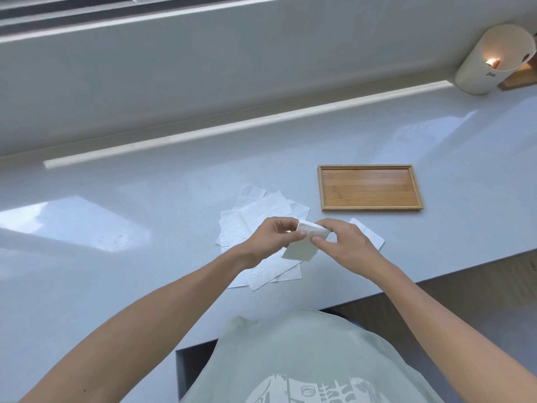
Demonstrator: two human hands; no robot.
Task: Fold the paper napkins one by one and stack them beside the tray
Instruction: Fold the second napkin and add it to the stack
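Our left hand (268, 237) and right hand (345, 242) pinch a half-folded paper napkin (305, 245) between curled fingers (296, 234), lifted just above the pale grey tabletop (116, 286). Loose unfolded napkins (261, 213) lie beneath; a folded napkin (370, 235) sits near the bamboo tray (369, 209). A white cylinder (491, 62) stands by the wall.

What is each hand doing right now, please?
Left hand: pinching the folded napkin.
Right hand: pinching the same napkin's other end.
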